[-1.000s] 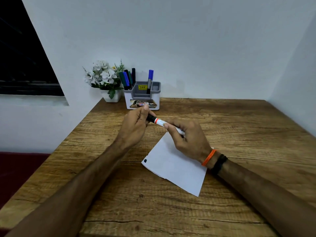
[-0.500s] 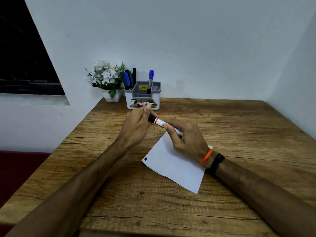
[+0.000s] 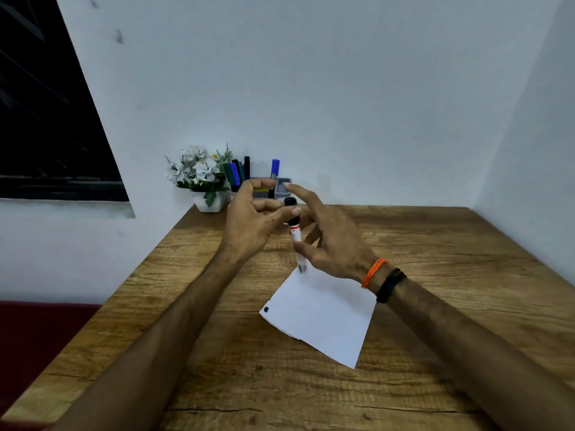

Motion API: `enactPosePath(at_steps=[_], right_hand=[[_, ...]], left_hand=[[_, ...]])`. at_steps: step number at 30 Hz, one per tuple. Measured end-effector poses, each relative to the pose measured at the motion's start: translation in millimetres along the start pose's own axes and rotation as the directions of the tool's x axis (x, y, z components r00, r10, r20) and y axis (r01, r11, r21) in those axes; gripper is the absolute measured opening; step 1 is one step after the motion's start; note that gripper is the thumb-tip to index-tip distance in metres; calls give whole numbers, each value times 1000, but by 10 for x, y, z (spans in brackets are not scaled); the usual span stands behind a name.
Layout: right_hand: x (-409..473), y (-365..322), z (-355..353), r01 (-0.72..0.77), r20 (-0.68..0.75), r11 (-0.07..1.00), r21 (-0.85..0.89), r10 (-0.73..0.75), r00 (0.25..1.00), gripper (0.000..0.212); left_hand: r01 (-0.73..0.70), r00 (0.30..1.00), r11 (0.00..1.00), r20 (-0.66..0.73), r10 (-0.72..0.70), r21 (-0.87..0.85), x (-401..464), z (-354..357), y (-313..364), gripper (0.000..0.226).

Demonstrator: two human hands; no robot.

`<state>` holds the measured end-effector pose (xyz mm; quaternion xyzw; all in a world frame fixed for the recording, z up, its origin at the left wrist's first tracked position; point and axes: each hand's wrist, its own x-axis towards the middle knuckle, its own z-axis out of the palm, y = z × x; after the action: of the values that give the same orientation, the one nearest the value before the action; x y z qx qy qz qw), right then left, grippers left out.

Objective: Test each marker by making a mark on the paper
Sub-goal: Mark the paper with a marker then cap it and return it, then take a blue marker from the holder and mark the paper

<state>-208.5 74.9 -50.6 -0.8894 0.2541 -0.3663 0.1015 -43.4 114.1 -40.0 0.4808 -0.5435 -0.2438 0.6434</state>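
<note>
Both hands working one marker over the paper

I'm seeing the marker (image 3: 294, 234) standing nearly upright between the hands: left hand (image 3: 249, 222) pinching its black cap end, right hand (image 3: 333, 241) pinching the white barrel lower down, other fingers splayed. The paper (image 3: 320, 315) is lying just under the right wrist, with the holder (image 3: 282, 186) sitting behind the fingertips.

I am seeing the marker's (image 3: 295, 236) lower end blurring over the paper's (image 3: 323, 315) far corner, so its tip is unreadable. My left hand (image 3: 252, 225) is covering most of the holder (image 3: 283, 185) at the table's (image 3: 435, 384) far edge. Both forearms are running off the bottom edge.
</note>
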Motion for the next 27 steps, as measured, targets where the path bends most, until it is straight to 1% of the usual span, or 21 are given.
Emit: enactPosePath(at_steps=[1, 4, 6, 8, 9, 11, 13, 15, 16, 17, 18, 21, 27], right_hand=[[35, -18, -13, 16, -5, 1000, -4, -16, 1000, 88], [88, -15, -18, 23, -18, 999, 33, -22, 1000, 81], [108, 20, -9, 5, -22, 998, 64, -4, 1000, 78], [148, 71, -10, -20, -34, 995, 96, 23, 999, 78], [179, 98, -16, -29, -43, 994, 106, 34, 999, 77], [266, 159, -26, -57, -63, 991, 120, 65, 996, 75], [390, 227, -23, -88, -92, 987, 138, 101, 991, 72], [537, 299, -1, -97, -132, 985, 144, 117, 984, 73], [621, 338, 22, -96, -157, 985, 146, 119, 980, 73], [710, 380, 48, -95, -185, 984, 151, 123, 975, 74], [801, 417, 77, -95, -212, 983, 158, 128, 969, 75], [1062, 509, 168, -102, -281, 980, 168, 147, 948, 77], [1456, 618, 382, -110, -388, 982, 156, 164, 907, 73]], left_hand=[[-2, 1000, 1000, 9, 2, 17, 19, 11, 6, 78], [13, 1000, 1000, 13, -13, 9, 57, 21, -10, 85], [36, 999, 999, 8, -37, 27, 78, -6, -53, 85], [61, 998, 992, -13, -60, 110, 90, -57, -156, 76], [80, 997, 977, -32, -75, 199, 97, -90, -229, 70], [132, 991, 897, -58, -119, 421, 109, -156, -406, 57], [163, 980, 765, -15, -196, 623, 123, -212, -600, 51], [95, 971, 605, 62, -233, 790, 136, -248, -791, 53], [45, 969, 535, 93, -229, 844, 143, -263, -873, 55], [6, 969, 493, 118, -219, 870, 152, -275, -941, 56], [-16, 968, 479, 133, -212, 878, 161, -285, -995, 57], [-30, 969, 471, 140, -201, 882, 172, -296, -1067, 58], [-31, 969, 444, 137, -208, 895, 189, -287, -1099, 58]])
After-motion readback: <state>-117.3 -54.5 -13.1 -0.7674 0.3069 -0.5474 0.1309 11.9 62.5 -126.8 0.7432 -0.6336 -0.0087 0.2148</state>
